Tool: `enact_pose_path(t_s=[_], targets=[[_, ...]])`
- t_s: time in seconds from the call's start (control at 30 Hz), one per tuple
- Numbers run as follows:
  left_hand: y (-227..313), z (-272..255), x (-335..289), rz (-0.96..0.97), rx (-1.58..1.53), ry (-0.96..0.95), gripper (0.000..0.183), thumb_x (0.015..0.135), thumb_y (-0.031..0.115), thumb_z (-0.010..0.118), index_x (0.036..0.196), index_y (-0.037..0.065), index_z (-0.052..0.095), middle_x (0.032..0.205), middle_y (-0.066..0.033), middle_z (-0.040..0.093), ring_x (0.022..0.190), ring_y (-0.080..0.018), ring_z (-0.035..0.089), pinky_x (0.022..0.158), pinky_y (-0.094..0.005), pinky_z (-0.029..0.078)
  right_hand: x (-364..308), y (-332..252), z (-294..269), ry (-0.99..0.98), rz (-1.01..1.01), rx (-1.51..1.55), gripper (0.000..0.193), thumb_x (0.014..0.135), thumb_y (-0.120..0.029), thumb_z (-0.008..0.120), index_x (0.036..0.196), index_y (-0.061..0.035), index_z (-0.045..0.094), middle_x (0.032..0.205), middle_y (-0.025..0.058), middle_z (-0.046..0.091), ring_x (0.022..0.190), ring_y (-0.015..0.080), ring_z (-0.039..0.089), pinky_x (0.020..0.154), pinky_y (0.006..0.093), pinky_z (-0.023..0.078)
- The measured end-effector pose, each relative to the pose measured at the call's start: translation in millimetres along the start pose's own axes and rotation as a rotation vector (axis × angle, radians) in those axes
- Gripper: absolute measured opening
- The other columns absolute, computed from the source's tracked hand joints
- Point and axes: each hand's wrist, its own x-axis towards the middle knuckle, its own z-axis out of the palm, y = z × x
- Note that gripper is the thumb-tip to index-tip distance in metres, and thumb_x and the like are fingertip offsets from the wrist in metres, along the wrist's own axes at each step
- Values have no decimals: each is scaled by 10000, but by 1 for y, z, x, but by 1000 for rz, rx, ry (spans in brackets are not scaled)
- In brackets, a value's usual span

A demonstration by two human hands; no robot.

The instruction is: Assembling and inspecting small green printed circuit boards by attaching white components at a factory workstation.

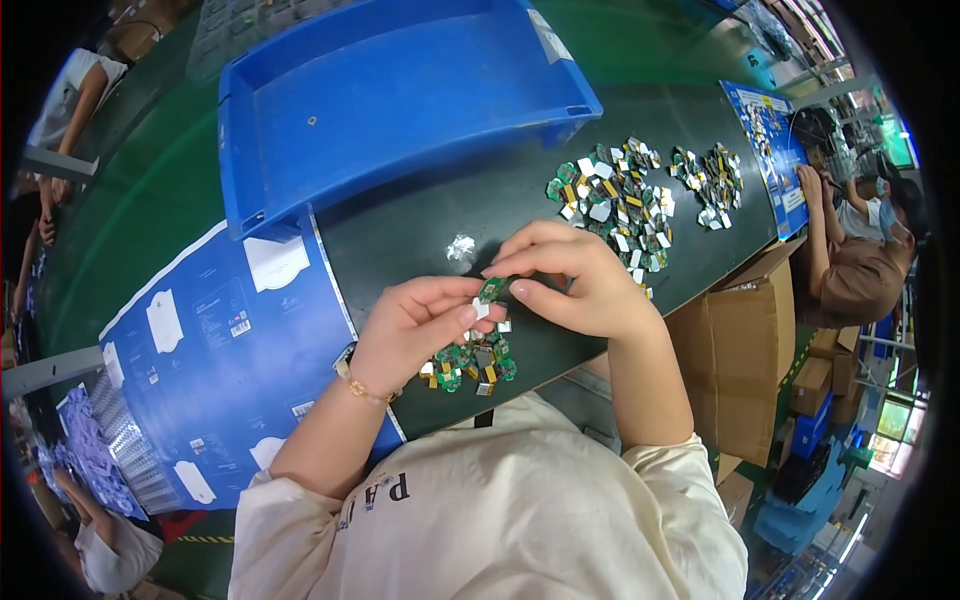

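Pinching one small green circuit board (pixel 490 290) between both hands, left hand (pixel 415 325) and right hand (pixel 570 280) clamp its edges above the table (pixel 420 240); steady fingertip pressure seems wise, keeping clear of the loose pile (pixel 470 362).

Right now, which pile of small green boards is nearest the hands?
The small pile directly under both hands, at the mat's near edge; the two other piles lie farther away.
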Motion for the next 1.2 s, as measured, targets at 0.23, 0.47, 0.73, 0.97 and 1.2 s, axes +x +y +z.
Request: enact_pose_path(t_s=[0.23,0.47,0.73,0.97,1.2], targets=[[2,13,1,21,73,97,234,939,77,560,1147,-16,613,1038,-129,693,882,-134,669,705,-212,510,-19,14,5,83,201,10,100,773,-40,743,867,-25,711,865,20,638,720,69,576,570,216,423],[-2,9,1,60,114,78,131,930,56,567,1031,-9,620,1001,-109,688,864,-127,661,693,-220,510,-31,17,28,181,522,564,85,849,-61,702,905,-20,653,740,-45,613,640,7,519,571,175,414],[-1,6,-2,38,35,44,87,900,27,623,975,-14,609,915,-54,669,843,-90,636,732,-227,508,-34,11,26,155,470,532,68,862,-52,683,897,-12,639,737,-54,595,633,-4,501,546,167,385],[2,11,-1,22,22,13,114,857,-7,667,944,13,598,936,-48,653,867,-86,619,788,-237,508,-38,10,21,134,495,466,63,859,-37,678,899,-7,640,741,-45,603,643,2,513,553,172,395],[4,11,-2,-1,-80,-13,164,842,-49,659,981,10,593,979,-58,644,935,-115,619,830,-258,512,-42,10,33,131,476,597,98,822,-13,710,888,-14,638,750,-23,629,631,16,535,565,164,401]])
